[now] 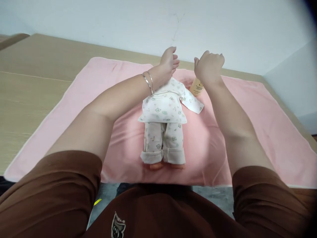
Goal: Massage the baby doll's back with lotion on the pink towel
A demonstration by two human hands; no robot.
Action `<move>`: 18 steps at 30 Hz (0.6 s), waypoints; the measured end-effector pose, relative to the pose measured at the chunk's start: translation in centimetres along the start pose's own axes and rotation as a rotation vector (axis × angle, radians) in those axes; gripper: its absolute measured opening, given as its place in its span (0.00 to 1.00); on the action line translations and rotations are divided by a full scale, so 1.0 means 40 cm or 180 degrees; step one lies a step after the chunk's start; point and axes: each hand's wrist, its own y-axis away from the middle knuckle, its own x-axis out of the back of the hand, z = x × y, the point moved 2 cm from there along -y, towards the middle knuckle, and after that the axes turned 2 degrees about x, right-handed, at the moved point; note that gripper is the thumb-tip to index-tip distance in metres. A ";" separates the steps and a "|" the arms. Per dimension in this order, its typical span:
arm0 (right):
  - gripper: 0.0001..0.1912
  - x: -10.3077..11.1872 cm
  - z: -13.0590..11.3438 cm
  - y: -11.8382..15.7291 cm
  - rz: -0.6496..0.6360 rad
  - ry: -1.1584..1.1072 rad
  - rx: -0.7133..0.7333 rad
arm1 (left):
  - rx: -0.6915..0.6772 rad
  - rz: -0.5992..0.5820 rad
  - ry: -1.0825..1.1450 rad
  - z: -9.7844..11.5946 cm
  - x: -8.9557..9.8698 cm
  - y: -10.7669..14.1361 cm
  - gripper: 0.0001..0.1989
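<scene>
A doll in a white patterned top [163,107] and matching trousers [173,140] lies on a pink blanket [250,132], feet towards me. My left hand [168,62] is over the doll's head end and hides it. Its fingers are apart and slightly bent, with nothing seen in them. Further right, my right hand [210,67] is closed, knuckles up. Whatever its fingers hold, if anything, is hidden. Just below it a yellowish bottle [196,87] shows, its upper part covered by the hand and wrist. One empty-looking sleeve [193,101] of the top stretches out near the bottle.
The blanket covers much of a light wooden table [29,96]. A white wall [123,26] stands behind the table's far edge. The table's near edge runs just in front of my body.
</scene>
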 end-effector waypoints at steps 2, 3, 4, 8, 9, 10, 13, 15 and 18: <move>0.44 0.003 0.001 0.006 -0.0101 0.0273 0.0097 | 0.0327 0.0074 -0.0191 0.010 0.023 0.036 0.27; 0.42 0.004 0.005 0.007 -0.0159 0.0313 0.0124 | 0.0431 0.0071 -0.0233 0.011 0.033 0.057 0.28; 0.41 0.006 0.010 0.009 -0.0198 0.0264 0.0126 | 0.0469 0.0029 -0.0208 0.011 0.041 0.079 0.29; 0.42 0.022 0.000 0.051 0.0097 -0.0213 0.0346 | 0.0389 -0.0179 0.0098 0.009 0.044 0.163 0.28; 0.41 0.026 -0.014 0.076 0.0174 -0.0325 0.0493 | 0.0349 -0.0210 0.0155 0.012 0.038 0.182 0.27; 0.38 0.028 -0.033 0.107 0.0200 -0.0453 0.0673 | 0.0314 -0.0221 0.0172 0.018 0.032 0.202 0.27; 0.32 0.023 -0.100 0.218 0.0093 -0.1058 0.1230 | 0.0277 -0.0179 0.0130 0.047 0.017 0.265 0.29; 0.33 0.014 -0.144 0.293 0.0050 -0.1450 0.1548 | 0.0259 -0.0119 0.0181 0.068 0.014 0.311 0.33; 0.42 -0.002 -0.193 0.382 -0.0198 -0.2145 0.1636 | 0.0271 0.0001 0.0419 0.074 0.016 0.383 0.34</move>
